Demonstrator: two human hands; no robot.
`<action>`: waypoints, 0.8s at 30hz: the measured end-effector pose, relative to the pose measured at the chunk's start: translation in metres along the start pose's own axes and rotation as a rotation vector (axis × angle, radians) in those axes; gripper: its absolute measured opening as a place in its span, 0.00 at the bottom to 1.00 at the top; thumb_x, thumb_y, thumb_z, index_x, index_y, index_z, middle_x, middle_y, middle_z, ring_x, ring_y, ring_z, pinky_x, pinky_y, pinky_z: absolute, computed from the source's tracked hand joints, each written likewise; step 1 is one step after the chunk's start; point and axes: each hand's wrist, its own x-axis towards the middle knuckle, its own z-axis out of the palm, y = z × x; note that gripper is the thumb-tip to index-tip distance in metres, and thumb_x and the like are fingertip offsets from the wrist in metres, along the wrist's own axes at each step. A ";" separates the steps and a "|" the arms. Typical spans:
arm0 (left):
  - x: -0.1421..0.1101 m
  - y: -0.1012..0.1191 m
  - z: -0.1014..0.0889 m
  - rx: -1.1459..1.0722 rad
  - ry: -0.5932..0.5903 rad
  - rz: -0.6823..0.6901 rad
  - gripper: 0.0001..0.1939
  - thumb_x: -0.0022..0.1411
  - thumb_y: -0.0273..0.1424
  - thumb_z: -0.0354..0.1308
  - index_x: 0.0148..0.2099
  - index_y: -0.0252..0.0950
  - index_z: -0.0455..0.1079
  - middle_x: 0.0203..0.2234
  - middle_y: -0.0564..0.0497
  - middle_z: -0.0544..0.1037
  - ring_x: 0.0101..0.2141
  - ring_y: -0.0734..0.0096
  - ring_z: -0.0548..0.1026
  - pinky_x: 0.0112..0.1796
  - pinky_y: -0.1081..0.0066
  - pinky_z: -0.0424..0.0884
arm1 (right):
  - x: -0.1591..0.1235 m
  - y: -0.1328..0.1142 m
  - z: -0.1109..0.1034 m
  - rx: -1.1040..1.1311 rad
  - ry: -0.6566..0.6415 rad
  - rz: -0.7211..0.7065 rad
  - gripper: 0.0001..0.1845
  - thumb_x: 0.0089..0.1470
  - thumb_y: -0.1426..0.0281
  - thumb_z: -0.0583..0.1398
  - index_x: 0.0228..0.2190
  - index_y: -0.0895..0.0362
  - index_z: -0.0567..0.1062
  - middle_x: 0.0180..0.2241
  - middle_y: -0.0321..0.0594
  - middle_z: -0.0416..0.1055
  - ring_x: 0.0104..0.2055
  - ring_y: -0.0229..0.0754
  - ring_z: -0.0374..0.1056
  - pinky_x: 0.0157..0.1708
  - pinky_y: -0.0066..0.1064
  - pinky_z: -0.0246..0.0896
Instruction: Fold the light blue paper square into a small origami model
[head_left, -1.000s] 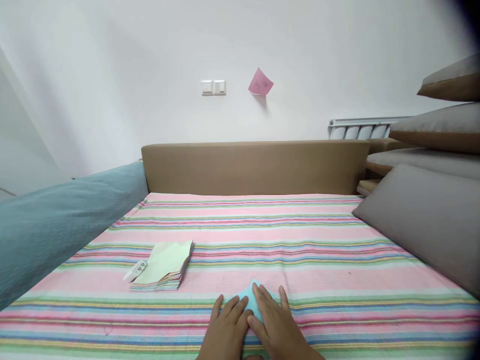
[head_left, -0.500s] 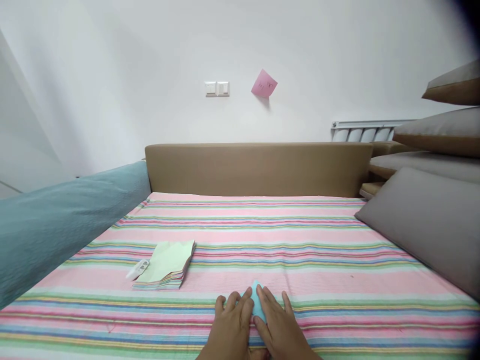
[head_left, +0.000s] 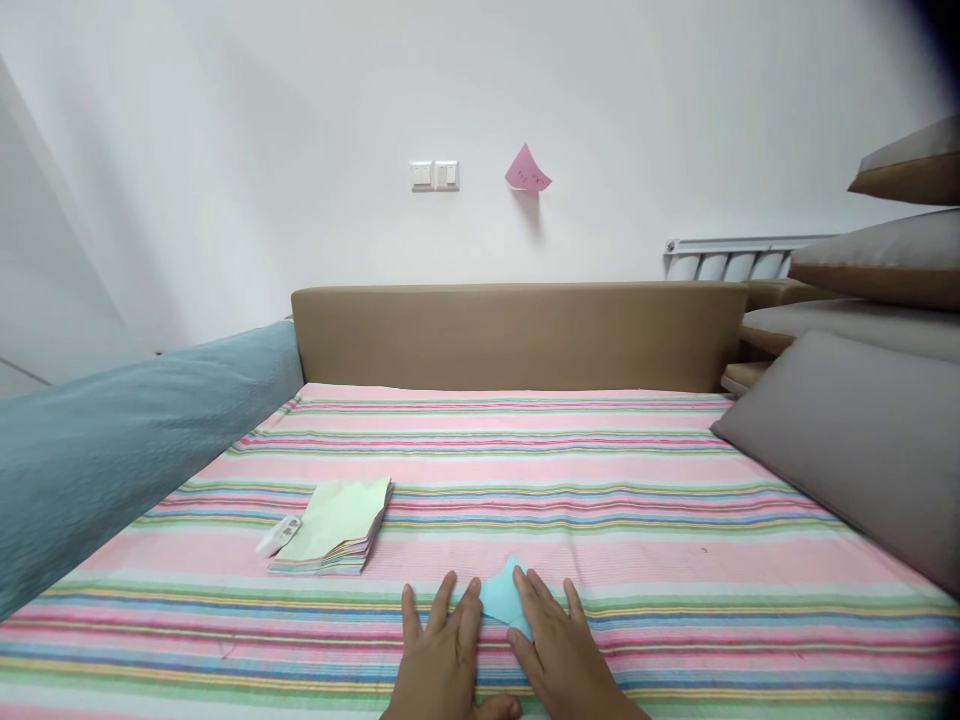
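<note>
A small folded piece of light blue paper (head_left: 502,597) lies on the striped sheet (head_left: 637,560), with a pointed tip toward the back. My left hand (head_left: 442,650) rests at its left side, fingers spread, one fingertip at the paper's left corner. My right hand (head_left: 559,645) lies flat over the paper's right part, fingers stretched forward and thumb at its lower edge. Part of the paper is hidden under the right hand.
Left of my hands sits a stack of coloured paper (head_left: 337,520) with a white object (head_left: 278,536) against its left edge. Grey cushions (head_left: 862,440) pile up at the right, a blue-green bolster (head_left: 150,420) runs along the left, and a brown headboard (head_left: 517,340) stands behind.
My left hand has moved left, its fingers spreading and uncovering more of the blue paper. The right hand stays nearly in place. The pink note on the wall has curled upward.
</note>
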 end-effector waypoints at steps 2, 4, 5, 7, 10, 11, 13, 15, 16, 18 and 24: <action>-0.003 -0.001 -0.003 0.018 -0.014 -0.023 0.46 0.49 0.58 0.53 0.64 0.41 0.48 0.59 0.41 0.58 0.59 0.37 0.50 0.51 0.31 0.38 | 0.000 0.000 0.000 0.002 0.001 -0.004 0.30 0.61 0.58 0.43 0.61 0.55 0.47 0.61 0.40 0.46 0.63 0.52 0.44 0.59 0.59 0.35; -0.005 0.000 -0.006 0.028 -0.038 -0.046 0.45 0.50 0.56 0.55 0.64 0.41 0.48 0.59 0.41 0.57 0.59 0.36 0.50 0.51 0.30 0.36 | -0.001 0.000 0.000 0.007 -0.001 -0.007 0.30 0.61 0.58 0.42 0.61 0.55 0.47 0.61 0.40 0.46 0.63 0.52 0.43 0.59 0.59 0.35; -0.006 0.000 -0.007 0.029 -0.047 -0.060 0.45 0.50 0.55 0.55 0.64 0.41 0.49 0.60 0.41 0.57 0.59 0.36 0.49 0.50 0.30 0.36 | -0.001 0.000 0.000 0.009 -0.003 -0.006 0.30 0.61 0.58 0.42 0.61 0.56 0.46 0.61 0.40 0.46 0.63 0.51 0.43 0.60 0.58 0.34; -0.008 -0.001 -0.010 0.027 -0.059 -0.088 0.44 0.50 0.55 0.55 0.64 0.41 0.50 0.60 0.41 0.56 0.59 0.36 0.49 0.50 0.29 0.35 | -0.001 0.000 0.000 0.013 -0.008 -0.002 0.30 0.61 0.58 0.42 0.61 0.56 0.46 0.62 0.40 0.46 0.63 0.51 0.42 0.60 0.58 0.34; -0.009 -0.003 -0.012 0.043 -0.080 -0.135 0.44 0.50 0.55 0.55 0.64 0.40 0.50 0.60 0.42 0.55 0.59 0.35 0.48 0.49 0.28 0.32 | 0.000 0.000 0.000 0.018 -0.015 0.002 0.30 0.61 0.58 0.42 0.61 0.56 0.45 0.62 0.40 0.45 0.64 0.51 0.42 0.60 0.58 0.33; -0.010 -0.004 -0.012 0.049 -0.089 -0.148 0.45 0.49 0.55 0.55 0.64 0.40 0.49 0.60 0.42 0.55 0.59 0.36 0.47 0.49 0.28 0.31 | 0.000 0.000 0.000 0.020 -0.016 0.002 0.30 0.61 0.58 0.42 0.61 0.56 0.45 0.62 0.40 0.45 0.64 0.51 0.41 0.60 0.58 0.32; -0.010 -0.007 -0.012 0.055 -0.098 -0.160 0.46 0.49 0.55 0.54 0.64 0.40 0.48 0.61 0.43 0.53 0.60 0.37 0.45 0.49 0.29 0.29 | 0.000 0.000 0.000 0.023 -0.011 -0.003 0.30 0.61 0.59 0.43 0.61 0.56 0.46 0.61 0.40 0.46 0.64 0.51 0.42 0.60 0.59 0.33; -0.010 -0.008 -0.011 0.061 -0.079 -0.175 0.49 0.46 0.57 0.55 0.65 0.39 0.46 0.61 0.41 0.52 0.60 0.36 0.45 0.50 0.30 0.29 | 0.000 -0.001 -0.001 0.026 0.001 -0.012 0.30 0.60 0.59 0.44 0.61 0.55 0.48 0.61 0.40 0.48 0.63 0.52 0.43 0.59 0.59 0.33; -0.010 -0.009 -0.011 0.070 -0.052 -0.182 0.51 0.44 0.57 0.57 0.65 0.38 0.46 0.61 0.40 0.51 0.60 0.35 0.45 0.50 0.30 0.29 | -0.001 -0.001 -0.002 0.025 0.008 -0.017 0.29 0.60 0.60 0.45 0.61 0.54 0.49 0.61 0.40 0.49 0.63 0.52 0.44 0.59 0.60 0.34; -0.009 -0.007 -0.009 0.090 0.021 -0.154 0.52 0.42 0.53 0.61 0.65 0.40 0.45 0.62 0.39 0.48 0.59 0.35 0.45 0.51 0.32 0.31 | -0.001 -0.001 -0.002 0.019 0.015 -0.023 0.29 0.60 0.59 0.45 0.60 0.53 0.50 0.60 0.40 0.50 0.63 0.53 0.44 0.59 0.60 0.35; -0.003 0.013 0.007 0.120 0.120 0.053 0.40 0.45 0.34 0.62 0.60 0.57 0.54 0.63 0.50 0.48 0.60 0.40 0.49 0.52 0.35 0.30 | -0.001 0.002 0.004 -0.011 0.055 -0.038 0.27 0.60 0.62 0.46 0.59 0.52 0.54 0.60 0.42 0.52 0.62 0.53 0.48 0.58 0.60 0.38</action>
